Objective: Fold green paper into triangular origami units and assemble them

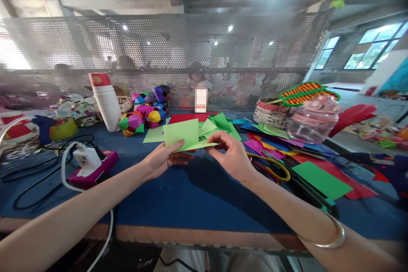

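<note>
A light green paper sheet [181,134], bent so that one part stands up and another lies flatter, is held above the blue table between both hands. My left hand [162,159] grips its left side, the thumb on top and the other fingers beneath. At the right end, my right hand [231,153] pinches the paper's edge between thumb and fingertips. Behind it on the table lie several loose green paper pieces [225,124] and a red sheet [178,117]. The surface under the hands is partly in shadow.
Multicoloured folded paper balls [132,123] and stacked paper cups [106,106] stand at the back left. A purple power strip [95,170] with cables lies nearer. On the right are yellow-handled scissors [274,168], coloured papers [321,178], a woven basket [270,112] and a clear bottle [312,123].
</note>
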### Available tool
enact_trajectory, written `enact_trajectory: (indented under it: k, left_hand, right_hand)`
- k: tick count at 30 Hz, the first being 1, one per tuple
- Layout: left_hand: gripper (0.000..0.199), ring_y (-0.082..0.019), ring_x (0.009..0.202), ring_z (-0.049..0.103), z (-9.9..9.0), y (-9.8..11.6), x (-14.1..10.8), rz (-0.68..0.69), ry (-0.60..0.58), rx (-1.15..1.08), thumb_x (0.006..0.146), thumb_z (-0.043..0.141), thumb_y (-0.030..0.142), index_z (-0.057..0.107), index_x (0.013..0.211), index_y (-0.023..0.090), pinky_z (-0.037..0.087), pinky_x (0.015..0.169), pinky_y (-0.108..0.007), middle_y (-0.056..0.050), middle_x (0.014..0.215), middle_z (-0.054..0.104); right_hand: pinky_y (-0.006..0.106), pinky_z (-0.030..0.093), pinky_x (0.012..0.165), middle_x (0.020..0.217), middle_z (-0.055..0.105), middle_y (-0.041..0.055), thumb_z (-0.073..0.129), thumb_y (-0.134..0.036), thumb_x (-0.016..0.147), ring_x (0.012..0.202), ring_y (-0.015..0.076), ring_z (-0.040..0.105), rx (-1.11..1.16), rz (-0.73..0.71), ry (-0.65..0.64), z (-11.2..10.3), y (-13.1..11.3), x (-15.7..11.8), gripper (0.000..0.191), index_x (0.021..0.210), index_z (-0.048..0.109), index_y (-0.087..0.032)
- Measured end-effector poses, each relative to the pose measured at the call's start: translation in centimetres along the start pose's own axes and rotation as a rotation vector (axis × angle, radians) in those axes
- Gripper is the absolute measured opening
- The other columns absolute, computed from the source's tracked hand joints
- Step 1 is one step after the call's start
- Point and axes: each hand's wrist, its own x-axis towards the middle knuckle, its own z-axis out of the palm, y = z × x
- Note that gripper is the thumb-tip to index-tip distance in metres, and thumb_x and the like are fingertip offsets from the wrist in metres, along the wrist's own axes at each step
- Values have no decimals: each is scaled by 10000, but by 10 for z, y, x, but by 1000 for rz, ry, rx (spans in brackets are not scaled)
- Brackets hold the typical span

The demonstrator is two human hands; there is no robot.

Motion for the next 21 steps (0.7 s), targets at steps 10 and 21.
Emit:
enact_trajectory:
  k: [10,21]
  left_hand:
    - [191,-231,729,760,-3,-1,2,47,117,-13,896,654,117,683,1083,103,602,579,-286,-148,1021,762]
    - [172,-213,730,735,1,0,1,85,164,-5,946,638,208,678,1093,127,595,551,-294,-134,1065,750]
  right_hand:
    - [338,490,724,898,713,38,456,-108,739,833,218,635,-81,68,-95,-5,3,-2,301,899,686,-219]
    - [324,516,742,952,690,57,614,-380,876,868,201,653,-3,140,-99,1,5,-1,276,1087,606,-202]
